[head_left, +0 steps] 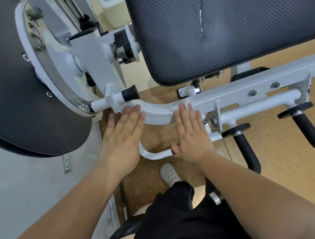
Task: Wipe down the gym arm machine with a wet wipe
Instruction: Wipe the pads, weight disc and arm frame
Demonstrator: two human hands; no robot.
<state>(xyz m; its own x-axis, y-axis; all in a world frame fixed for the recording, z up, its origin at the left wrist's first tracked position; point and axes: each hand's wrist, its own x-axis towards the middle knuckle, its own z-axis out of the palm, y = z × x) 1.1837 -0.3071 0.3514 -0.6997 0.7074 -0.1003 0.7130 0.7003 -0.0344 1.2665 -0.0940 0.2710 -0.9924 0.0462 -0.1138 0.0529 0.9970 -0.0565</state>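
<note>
across nearly the whole view stands a white-painted steel gym arm machine (249, 92), its straight beam running from the middle out to the upper right. a big black ribbed vinyl pad (215, 39) fills the top, tilted above the beam, and a large round black disc with a white rim (14, 89) takes up the left side. beneath them lies a cork-brown speckled floor (281, 157). the person's black shorts (182, 225) cover the bottom middle.

a curved white bar (159, 113) joins the disc's rim to the straight beam. two black foam-covered handles (244, 149) hang from the beam at the right, well apart from the hands.

the left hand (123, 137) lies flat, fingers straight and held close together, its fingertips resting on the left end of the curved bar. the right hand (191, 139) is flat too, fingers straight and slightly spread, pressing on the bar where it meets the beam. the two hands are apart, with bare bar between them. whether a wet wipe sits under either palm cannot be told.

just above the left fingertips a short black rubber stopper (129, 94) juts from a white peg. a white perforated clog (169, 174) stands on the floor below the right hand.
</note>
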